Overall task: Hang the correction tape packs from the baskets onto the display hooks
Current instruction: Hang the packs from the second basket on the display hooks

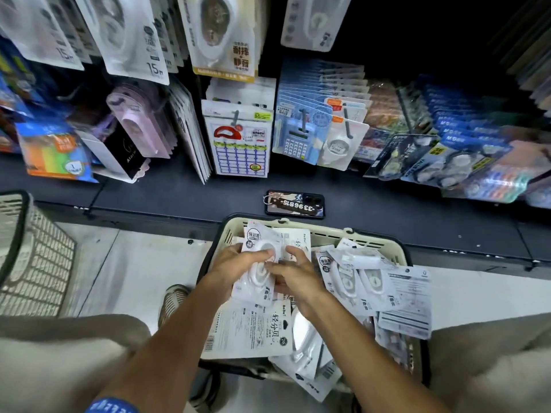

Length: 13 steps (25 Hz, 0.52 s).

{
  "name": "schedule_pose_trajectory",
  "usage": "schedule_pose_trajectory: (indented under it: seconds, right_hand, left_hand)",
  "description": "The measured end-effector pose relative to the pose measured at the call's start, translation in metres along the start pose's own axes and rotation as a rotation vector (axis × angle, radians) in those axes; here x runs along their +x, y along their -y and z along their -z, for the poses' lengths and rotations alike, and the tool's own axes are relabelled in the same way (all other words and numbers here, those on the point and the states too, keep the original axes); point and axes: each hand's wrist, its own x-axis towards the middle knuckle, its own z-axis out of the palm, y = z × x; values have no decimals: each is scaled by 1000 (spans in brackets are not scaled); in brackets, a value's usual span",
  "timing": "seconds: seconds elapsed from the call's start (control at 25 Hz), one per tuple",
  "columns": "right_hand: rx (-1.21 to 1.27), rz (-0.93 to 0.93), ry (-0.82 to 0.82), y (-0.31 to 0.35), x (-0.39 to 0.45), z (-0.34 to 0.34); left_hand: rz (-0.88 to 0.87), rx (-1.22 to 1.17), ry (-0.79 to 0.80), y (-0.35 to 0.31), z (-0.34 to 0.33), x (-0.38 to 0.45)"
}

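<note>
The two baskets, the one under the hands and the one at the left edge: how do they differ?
The basket under the hands is heaped with correction tape packs, with both hands over it; nothing shows inside the basket at the left edge. The first is seen nearly whole, the second is cut off by the frame. Both are pale plastic with slotted walls.

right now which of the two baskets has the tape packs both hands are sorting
The cream basket straight ahead, heaped with tape packs. Both the left hand and right hand hold one pack above it. The other basket, far left, is untouched.

Dark shelf (167, 201), phone (295, 204) lying flat, pale floor (134, 263), basket (372, 236)
</note>
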Motion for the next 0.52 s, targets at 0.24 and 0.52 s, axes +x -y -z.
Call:
schedule_pose_trajectory:
  seconds: [0.24,0.52]
  right_hand:
    - [-284,196,64,2,-10,21]
    - [-1672,556,637,-15,-18,43]
  left_hand:
    - [-38,128,29,-19,17,-7]
    - [-193,-23,-92,-34,26,-1]
